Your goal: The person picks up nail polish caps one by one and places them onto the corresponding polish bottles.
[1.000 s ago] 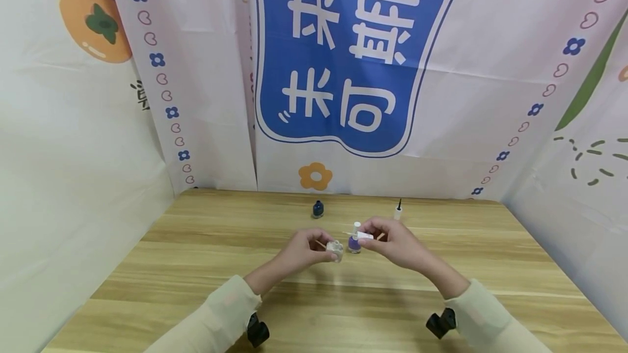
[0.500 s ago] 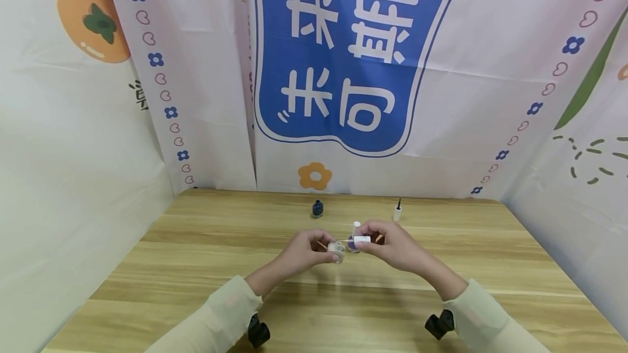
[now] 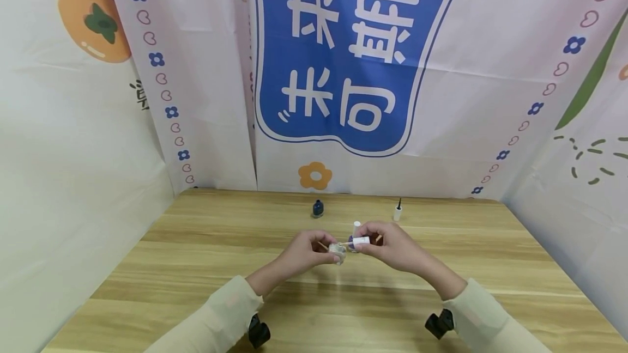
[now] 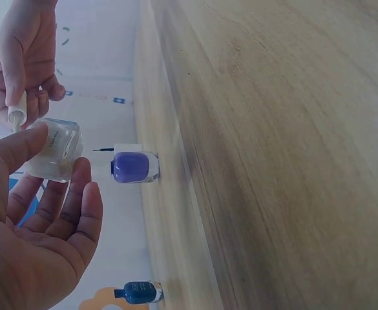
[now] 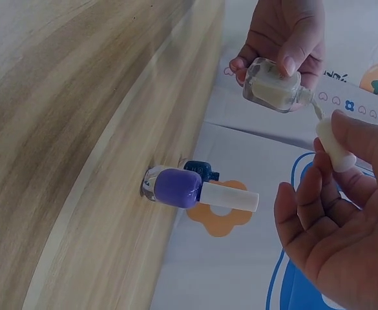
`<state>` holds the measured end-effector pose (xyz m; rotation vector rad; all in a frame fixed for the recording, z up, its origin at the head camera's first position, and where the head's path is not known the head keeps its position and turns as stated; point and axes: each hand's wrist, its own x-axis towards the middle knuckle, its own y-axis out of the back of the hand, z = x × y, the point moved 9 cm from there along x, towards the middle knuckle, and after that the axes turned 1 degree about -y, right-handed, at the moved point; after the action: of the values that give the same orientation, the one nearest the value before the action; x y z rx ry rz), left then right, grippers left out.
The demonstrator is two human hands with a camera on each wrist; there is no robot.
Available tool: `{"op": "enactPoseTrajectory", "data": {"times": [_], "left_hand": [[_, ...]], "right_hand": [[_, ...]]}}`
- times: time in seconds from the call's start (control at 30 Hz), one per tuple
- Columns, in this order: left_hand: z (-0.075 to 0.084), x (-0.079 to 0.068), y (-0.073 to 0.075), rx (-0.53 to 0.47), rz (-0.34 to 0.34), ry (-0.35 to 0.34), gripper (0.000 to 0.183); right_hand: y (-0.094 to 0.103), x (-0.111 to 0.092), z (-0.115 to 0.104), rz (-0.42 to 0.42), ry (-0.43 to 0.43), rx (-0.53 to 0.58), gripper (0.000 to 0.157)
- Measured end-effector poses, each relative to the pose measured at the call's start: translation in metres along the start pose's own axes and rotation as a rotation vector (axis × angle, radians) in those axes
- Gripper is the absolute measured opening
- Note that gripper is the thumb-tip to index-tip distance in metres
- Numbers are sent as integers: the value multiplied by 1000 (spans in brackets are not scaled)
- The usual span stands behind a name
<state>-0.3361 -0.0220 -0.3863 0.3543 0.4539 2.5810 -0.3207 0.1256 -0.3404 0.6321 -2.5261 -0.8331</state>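
My left hand [image 3: 305,250] grips a small clear glass nail polish bottle [image 5: 273,89] with pale, milky polish, held tilted above the table. Between thumb and fingers, my right hand [image 3: 390,243] pinches its white cap [image 5: 334,147]. The cap's brush [image 5: 316,108], coated in pale polish, points at the bottle's mouth, its tip right at the neck. Just beyond the hands, a purple nail polish bottle [image 5: 177,187] with a white cap stands upright on the table; in the head view the right hand's cap partly covers it.
An uncapped dark blue nail polish bottle [image 3: 318,210] stands near the table's back edge. Right of it, a white cap [image 3: 397,213] rests with its dark brush upward. Behind the wooden table [image 3: 206,266] hangs a printed cloth [image 3: 221,140], with more cloth at both sides.
The right hand has brought the cap left and lined it up with the bottle, so the brush now meets the neck. The left hand has shifted slightly right with the bottle.
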Motion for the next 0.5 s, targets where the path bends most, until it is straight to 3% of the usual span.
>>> {"op": "enactPoseTrajectory", "data": {"times": [0.5], "left_hand": [[-2,0,-1,19,2,9,21]], "right_hand": [[2,3,-6,5,-11,-23,6]]}}
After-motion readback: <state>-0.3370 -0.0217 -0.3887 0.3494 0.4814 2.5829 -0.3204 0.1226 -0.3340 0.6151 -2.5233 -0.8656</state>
